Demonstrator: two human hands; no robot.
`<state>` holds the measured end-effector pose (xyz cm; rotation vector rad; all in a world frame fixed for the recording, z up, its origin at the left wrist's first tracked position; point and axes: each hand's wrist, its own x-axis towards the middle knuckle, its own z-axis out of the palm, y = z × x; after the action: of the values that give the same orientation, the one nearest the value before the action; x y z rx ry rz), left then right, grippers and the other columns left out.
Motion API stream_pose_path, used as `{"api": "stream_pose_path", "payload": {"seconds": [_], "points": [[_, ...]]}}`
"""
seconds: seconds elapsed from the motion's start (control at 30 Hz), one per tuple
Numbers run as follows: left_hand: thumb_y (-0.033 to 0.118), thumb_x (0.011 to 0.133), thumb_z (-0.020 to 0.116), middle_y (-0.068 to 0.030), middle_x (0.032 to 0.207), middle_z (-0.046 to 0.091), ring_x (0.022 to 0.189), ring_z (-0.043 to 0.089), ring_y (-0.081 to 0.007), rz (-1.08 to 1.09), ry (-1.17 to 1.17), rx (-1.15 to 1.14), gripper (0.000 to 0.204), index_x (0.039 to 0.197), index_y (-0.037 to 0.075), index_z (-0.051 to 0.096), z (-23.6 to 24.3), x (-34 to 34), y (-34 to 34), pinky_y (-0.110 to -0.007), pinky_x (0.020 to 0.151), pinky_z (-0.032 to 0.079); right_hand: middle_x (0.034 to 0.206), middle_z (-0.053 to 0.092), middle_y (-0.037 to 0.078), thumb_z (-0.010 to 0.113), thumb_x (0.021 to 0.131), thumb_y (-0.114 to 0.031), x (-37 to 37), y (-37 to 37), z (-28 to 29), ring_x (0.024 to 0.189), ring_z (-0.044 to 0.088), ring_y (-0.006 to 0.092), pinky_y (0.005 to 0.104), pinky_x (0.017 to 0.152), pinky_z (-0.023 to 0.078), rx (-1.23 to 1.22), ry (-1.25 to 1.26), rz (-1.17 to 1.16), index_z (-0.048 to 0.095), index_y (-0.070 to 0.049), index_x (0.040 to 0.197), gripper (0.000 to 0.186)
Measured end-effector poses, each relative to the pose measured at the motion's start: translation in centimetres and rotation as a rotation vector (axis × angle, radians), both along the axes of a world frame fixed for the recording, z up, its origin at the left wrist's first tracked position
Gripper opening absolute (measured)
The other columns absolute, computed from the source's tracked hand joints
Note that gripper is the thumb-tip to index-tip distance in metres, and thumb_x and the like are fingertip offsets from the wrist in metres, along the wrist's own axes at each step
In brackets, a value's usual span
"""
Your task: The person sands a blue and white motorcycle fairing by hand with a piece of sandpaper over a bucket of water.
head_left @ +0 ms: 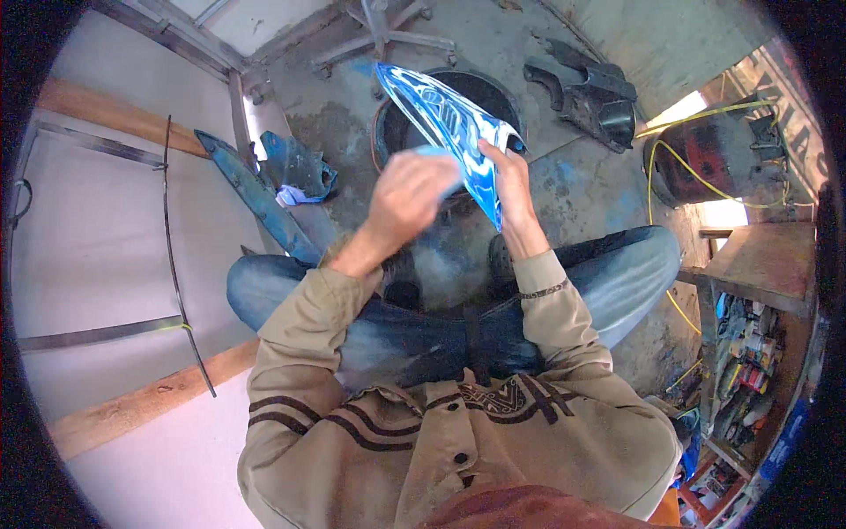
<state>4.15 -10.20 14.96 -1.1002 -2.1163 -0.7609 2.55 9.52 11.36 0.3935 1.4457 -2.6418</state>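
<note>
A glossy blue-and-white body panel [441, 115] slants over a round black tub [489, 93]. My right hand [513, 187] is closed on the panel's right lower part, thumb on the painted face. My left hand [410, 194] is closed beside the panel's lower left, blurred, with something light blue at its fingertips that I cannot make out. Dark blue-stained long panels [251, 198] and a smaller piece [291, 163] with a lilac cloth [296, 195] at its foot lie to the left. My bent legs [626, 278] are on either side below my hands.
Black plastic parts [586, 101] lie at the back right. A dark drum [705, 163] with yellow hose [683, 172] stands right, near a wooden shelf unit [758, 256] packed with small items. Metal stand legs [379, 40] are at the back; a pale framed wall [97, 247] runs along the left.
</note>
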Motion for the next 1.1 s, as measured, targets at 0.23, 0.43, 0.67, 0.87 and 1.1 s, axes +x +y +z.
{"api": "stream_pose_path", "payload": {"seconds": [0.23, 0.43, 0.67, 0.87, 1.1], "points": [[-0.003, 0.077, 0.072, -0.0107, 0.119, 0.078, 0.109, 0.074, -0.03, 0.063, -0.052, 0.006, 0.038, 0.114, 0.005, 0.077, 0.8, -1.2, -0.4, -0.046, 0.094, 0.057, 0.116, 0.076, 0.009, 0.068, 0.103, -0.018, -0.2, 0.1, 0.6, 0.102, 0.072, 0.0166, 0.0308, 0.09, 0.055, -0.025, 0.003, 0.045, 0.071, 0.005, 0.125, 0.032], [0.003, 0.079, 0.07, -0.0102, 0.116, 0.076, 0.105, 0.072, -0.0275, -0.119, -0.025, -0.029, 0.033, 0.111, 0.004, 0.076, -0.5, 2.2, 1.4, -0.045, 0.093, 0.055, 0.116, 0.076, 0.009, 0.067, 0.104, -0.017, 0.0, 0.3, 0.6, 0.101, 0.072, 0.0165, 0.0308, 0.09, 0.055, 0.022, -0.048, 0.029, 0.071, 0.005, 0.126, 0.032], [0.0, 0.075, 0.07, -0.0089, 0.115, 0.077, 0.108, 0.073, -0.0275, 0.016, -0.018, 0.048, 0.039, 0.113, 0.006, 0.077, -0.6, 1.3, 0.9, -0.044, 0.095, 0.054, 0.112, 0.076, 0.008, 0.068, 0.103, -0.017, -0.4, 0.0, 0.7, 0.099, 0.072, 0.0157, 0.0306, 0.089, 0.055, -0.028, -0.005, 0.028, 0.072, 0.004, 0.122, 0.028], [-0.004, 0.076, 0.069, -0.0077, 0.12, 0.079, 0.108, 0.074, -0.0263, 0.076, -0.052, 0.042, 0.041, 0.114, 0.009, 0.078, -0.3, -0.5, -0.6, -0.048, 0.097, 0.051, 0.12, 0.076, 0.01, 0.067, 0.104, -0.016, 0.0, 0.2, 0.2, 0.104, 0.071, 0.016, 0.031, 0.092, 0.054, -0.022, 0.034, 0.024, 0.07, 0.004, 0.128, 0.032], [-0.005, 0.078, 0.07, -0.0089, 0.123, 0.079, 0.112, 0.074, -0.0242, -0.026, -0.074, -0.016, 0.044, 0.119, 0.008, 0.078, -0.4, 1.7, 0.2, -0.047, 0.098, 0.051, 0.122, 0.075, 0.009, 0.068, 0.104, -0.016, 0.4, 0.4, 0.8, 0.107, 0.07, 0.0156, 0.0307, 0.095, 0.053, 0.094, 0.044, 0.018, 0.07, 0.006, 0.13, 0.035]]}}
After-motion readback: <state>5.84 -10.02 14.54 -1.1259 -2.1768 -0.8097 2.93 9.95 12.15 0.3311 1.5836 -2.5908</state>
